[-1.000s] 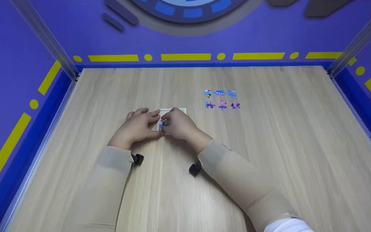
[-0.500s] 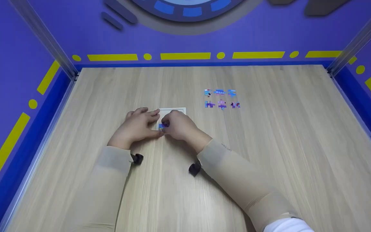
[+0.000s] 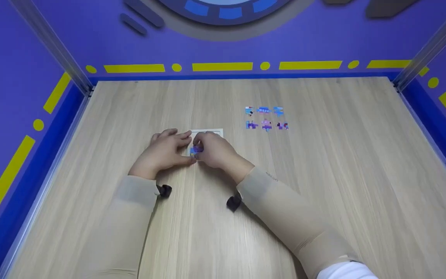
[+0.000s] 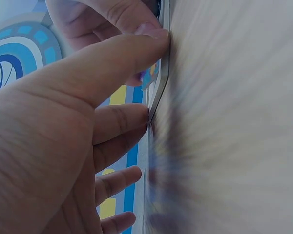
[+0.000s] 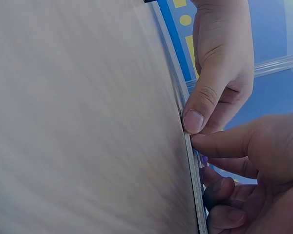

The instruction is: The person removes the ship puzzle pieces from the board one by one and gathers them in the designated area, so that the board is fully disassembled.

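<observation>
A small white puzzle tray [image 3: 210,130] lies on the table under both hands. My left hand [image 3: 162,152] rests at its left side, thumb at the near corner and fingertips at the left edge, the other fingers fairly straight. My right hand [image 3: 216,150] reaches over the tray with curled fingers. Its thumb and forefinger pinch a blue and purple puzzle piece [image 3: 195,149] low at the tray's left side. Most of the tray's inside is hidden under the right hand. In the left wrist view, the left thumb [image 4: 136,51] presses at the tray's edge [image 4: 158,92].
Several loose puzzle pieces [image 3: 264,110] lie in two rows on the wooden table [image 3: 343,155], right of and beyond the tray. Blue panels [image 3: 223,50] with yellow marks stand along the back and both sides.
My right fingers have shifted slightly at the tray's left side, with the piece now lower and more of its blue and purple face showing. My left hand has stayed in place.
</observation>
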The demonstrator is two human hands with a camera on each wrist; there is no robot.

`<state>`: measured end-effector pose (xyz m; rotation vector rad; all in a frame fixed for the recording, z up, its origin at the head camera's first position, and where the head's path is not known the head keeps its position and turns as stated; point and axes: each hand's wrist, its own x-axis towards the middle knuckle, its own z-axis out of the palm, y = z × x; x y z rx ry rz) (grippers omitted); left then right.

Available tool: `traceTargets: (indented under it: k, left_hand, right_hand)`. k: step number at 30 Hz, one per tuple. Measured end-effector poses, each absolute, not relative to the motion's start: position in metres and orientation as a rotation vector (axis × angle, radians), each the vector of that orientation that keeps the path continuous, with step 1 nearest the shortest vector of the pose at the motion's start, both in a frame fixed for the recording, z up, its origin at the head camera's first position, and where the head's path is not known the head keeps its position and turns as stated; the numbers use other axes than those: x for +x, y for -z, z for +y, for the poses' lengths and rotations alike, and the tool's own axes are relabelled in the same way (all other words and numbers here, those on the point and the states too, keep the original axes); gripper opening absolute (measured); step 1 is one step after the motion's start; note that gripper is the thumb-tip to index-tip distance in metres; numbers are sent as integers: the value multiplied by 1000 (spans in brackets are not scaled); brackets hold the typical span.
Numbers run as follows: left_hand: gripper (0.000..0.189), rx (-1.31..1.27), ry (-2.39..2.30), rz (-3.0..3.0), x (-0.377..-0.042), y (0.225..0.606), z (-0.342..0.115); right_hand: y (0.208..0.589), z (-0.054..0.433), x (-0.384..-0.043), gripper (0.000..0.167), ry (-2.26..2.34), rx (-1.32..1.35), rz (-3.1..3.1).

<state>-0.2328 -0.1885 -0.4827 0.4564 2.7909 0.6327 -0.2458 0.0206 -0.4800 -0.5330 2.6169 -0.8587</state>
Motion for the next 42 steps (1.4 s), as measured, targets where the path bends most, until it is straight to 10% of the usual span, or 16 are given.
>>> traceTargets:
  k: [42]
  left_hand:
    - [84,484,-614,2786,-231,481,-190]
  right_hand:
    - [483,23,-252,38,904,-596,2641]
